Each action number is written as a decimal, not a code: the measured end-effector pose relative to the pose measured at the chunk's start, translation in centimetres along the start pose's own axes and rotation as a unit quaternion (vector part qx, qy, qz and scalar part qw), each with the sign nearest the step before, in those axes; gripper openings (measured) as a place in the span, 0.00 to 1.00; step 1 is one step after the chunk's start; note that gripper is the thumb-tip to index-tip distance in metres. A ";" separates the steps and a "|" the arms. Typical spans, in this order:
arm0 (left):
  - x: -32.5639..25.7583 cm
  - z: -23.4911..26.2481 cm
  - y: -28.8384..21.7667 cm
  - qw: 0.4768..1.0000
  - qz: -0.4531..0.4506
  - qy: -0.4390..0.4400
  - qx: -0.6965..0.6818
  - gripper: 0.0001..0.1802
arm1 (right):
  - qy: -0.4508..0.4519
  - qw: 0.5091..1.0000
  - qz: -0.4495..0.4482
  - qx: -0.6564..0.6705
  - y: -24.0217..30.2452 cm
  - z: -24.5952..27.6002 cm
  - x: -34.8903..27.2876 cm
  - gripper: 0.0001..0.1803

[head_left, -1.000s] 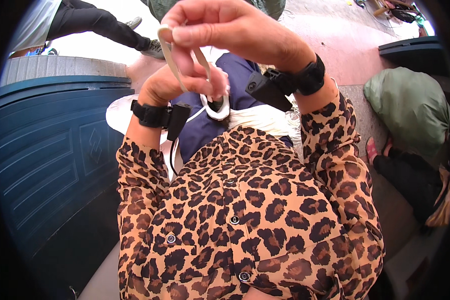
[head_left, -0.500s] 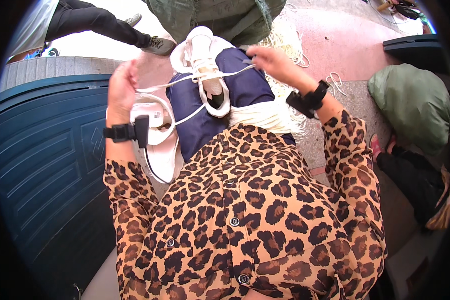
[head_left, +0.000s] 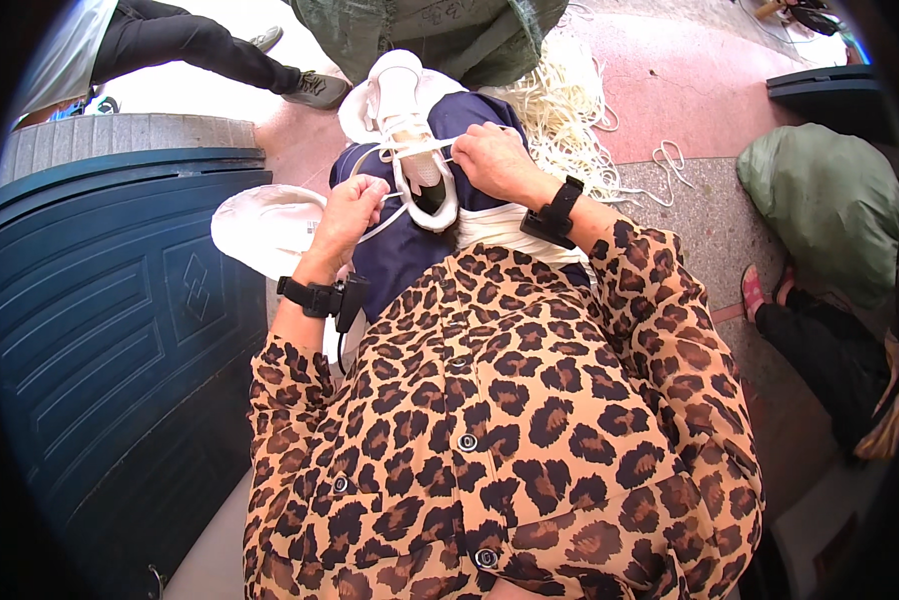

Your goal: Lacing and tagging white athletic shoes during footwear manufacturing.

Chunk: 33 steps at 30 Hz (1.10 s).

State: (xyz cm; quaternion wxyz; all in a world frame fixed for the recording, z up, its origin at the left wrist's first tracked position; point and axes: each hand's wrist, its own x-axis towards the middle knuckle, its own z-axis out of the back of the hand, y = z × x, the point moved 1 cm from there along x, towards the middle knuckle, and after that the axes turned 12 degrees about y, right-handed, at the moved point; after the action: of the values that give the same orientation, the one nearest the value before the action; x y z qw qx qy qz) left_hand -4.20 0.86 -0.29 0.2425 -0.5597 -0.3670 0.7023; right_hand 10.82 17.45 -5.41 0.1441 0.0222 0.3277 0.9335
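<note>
A white sneaker (head_left: 398,85) rests on my lap over dark blue trousers, its toe pointing away from me and its opening toward me. A white shoelace (head_left: 428,148) runs across its eyelets. My left hand (head_left: 358,208) is closed in a pinch on a lace strand just left of the shoe's opening. On the other side, my right hand (head_left: 492,162) is closed on the lace close against the shoe; its fingertips are partly hidden. More white shoes (head_left: 255,225) lie by my left thigh, partly behind my left arm.
A bundle of cream laces (head_left: 500,228) lies across my right thigh, with a loose lace pile (head_left: 567,125) on the floor beyond. A green sack (head_left: 430,35) stands ahead, another green bag (head_left: 815,205) at right. Blue panelled doors (head_left: 120,300) flank my left. People's legs (head_left: 205,50) show nearby.
Both hands have come inward and closer to the shoe from wide apart, the left also toward me. The lace, stretched out to both sides before, is now drawn in and slacker.
</note>
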 end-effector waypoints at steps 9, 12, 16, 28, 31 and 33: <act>-0.7 0.4 0.1 1.000 0.000 0.010 0.000 0.08 | 0.044 0.993 -0.072 0.087 0.2 -0.1 1.4 0.13; -0.4 0.8 0.8 0.999 -0.013 -0.027 0.010 0.08 | 0.058 0.995 -0.076 -0.015 1.3 0.0 1.6 0.13; 0.2 0.5 0.4 0.990 -0.005 -0.140 0.016 0.07 | 0.105 0.989 -0.100 -0.012 1.5 0.5 1.5 0.14; 2.0 -1.8 0.1 0.979 -0.011 -0.177 0.102 0.11 | -0.003 0.992 -0.119 -0.047 2.1 -0.6 1.0 0.14; 3.1 -1.4 1.7 0.948 -0.088 -0.222 0.209 0.10 | 0.015 0.992 -0.121 -0.036 2.1 -0.3 0.9 0.14; 3.7 -1.2 2.1 0.944 -0.101 -0.230 0.214 0.10 | 0.053 0.986 -0.157 -0.027 2.0 -0.3 1.0 0.14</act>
State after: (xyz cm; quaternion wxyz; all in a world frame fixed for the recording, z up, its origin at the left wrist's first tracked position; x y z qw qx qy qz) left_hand -3.87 2.68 -4.32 0.3353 -0.2778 -0.3081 0.8459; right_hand 9.31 16.09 -4.48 0.2720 -0.0831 0.3093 0.9074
